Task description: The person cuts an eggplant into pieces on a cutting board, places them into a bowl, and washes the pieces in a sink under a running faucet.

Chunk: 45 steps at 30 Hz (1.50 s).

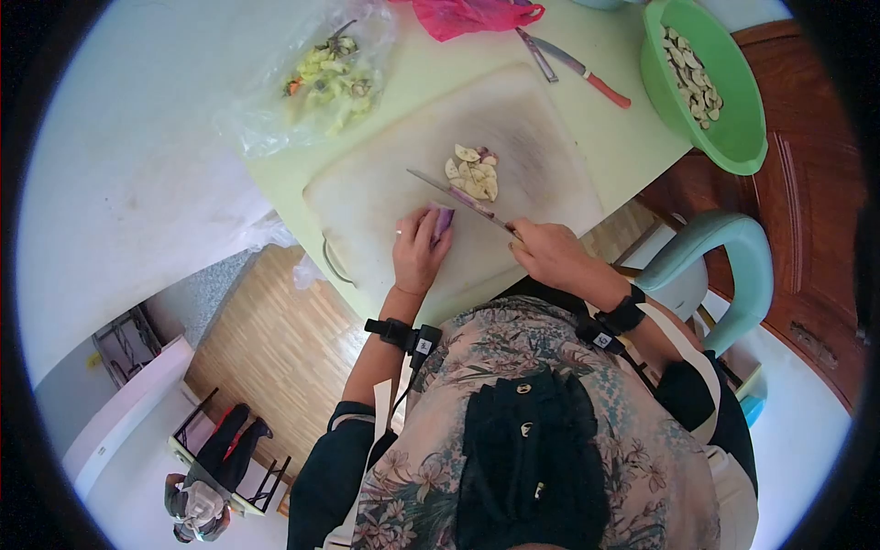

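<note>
My left hand (422, 249) is closed around a piece of purple eggplant (443, 223), pressing it on the white cutting board (385, 174). In my right hand (553, 252) is the handle of a kitchen knife (451, 191), its blade slanting up and left across the board. The blade lies between the held eggplant and a small heap of cut eggplant slices (475, 172). Pale flesh with purple skin edges shows on the slices. My fingers cover much of the held piece.
A green basin (747, 110) with eggplant slices stands at the table's right corner. Near it lie a red-handled knife (605, 89) and a peeler-like tool (539, 57). A clear bag of scraps (335, 78) and a pink bag (463, 16) sit behind. A chair (742, 266) is at right; another person (197, 504) sits far left.
</note>
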Each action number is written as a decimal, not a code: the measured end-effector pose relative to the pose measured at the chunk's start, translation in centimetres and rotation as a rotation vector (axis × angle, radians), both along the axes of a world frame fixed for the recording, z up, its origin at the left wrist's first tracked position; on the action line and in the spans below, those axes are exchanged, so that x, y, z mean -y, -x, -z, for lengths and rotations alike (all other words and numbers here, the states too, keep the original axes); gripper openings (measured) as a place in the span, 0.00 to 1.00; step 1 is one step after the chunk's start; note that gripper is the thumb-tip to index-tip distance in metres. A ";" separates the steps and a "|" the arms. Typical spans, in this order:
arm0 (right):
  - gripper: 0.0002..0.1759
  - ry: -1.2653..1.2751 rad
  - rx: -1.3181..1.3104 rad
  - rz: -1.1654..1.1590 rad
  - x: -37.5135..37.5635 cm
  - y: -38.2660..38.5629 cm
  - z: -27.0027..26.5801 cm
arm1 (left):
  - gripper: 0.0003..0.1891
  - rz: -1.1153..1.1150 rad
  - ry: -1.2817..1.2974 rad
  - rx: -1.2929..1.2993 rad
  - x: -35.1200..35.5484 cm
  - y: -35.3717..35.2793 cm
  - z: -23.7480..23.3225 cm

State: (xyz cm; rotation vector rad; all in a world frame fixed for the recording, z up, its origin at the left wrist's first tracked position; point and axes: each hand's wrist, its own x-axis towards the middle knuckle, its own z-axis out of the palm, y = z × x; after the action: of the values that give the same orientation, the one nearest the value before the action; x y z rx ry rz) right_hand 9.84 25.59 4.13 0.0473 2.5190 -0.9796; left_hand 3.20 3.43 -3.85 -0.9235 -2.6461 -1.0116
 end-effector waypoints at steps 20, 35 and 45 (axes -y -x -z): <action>0.11 -0.040 0.092 -0.223 -1.9 -0.6 -3.3 | 0.13 -0.026 -0.014 0.047 -0.5 0.1 0.4; 0.14 -0.030 -0.030 -0.204 2.2 2.5 1.1 | 0.20 -0.007 0.015 0.107 0.0 -0.2 0.6; 0.17 -0.024 0.016 -0.111 -0.1 1.3 -1.2 | 0.19 -0.020 -0.074 0.026 -0.6 0.1 0.4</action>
State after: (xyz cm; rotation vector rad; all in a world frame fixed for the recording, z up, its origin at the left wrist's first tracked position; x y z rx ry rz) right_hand 8.57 25.71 5.34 -0.0766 2.4898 -0.9014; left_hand 3.14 4.06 -4.23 -0.8729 -2.6137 -1.1159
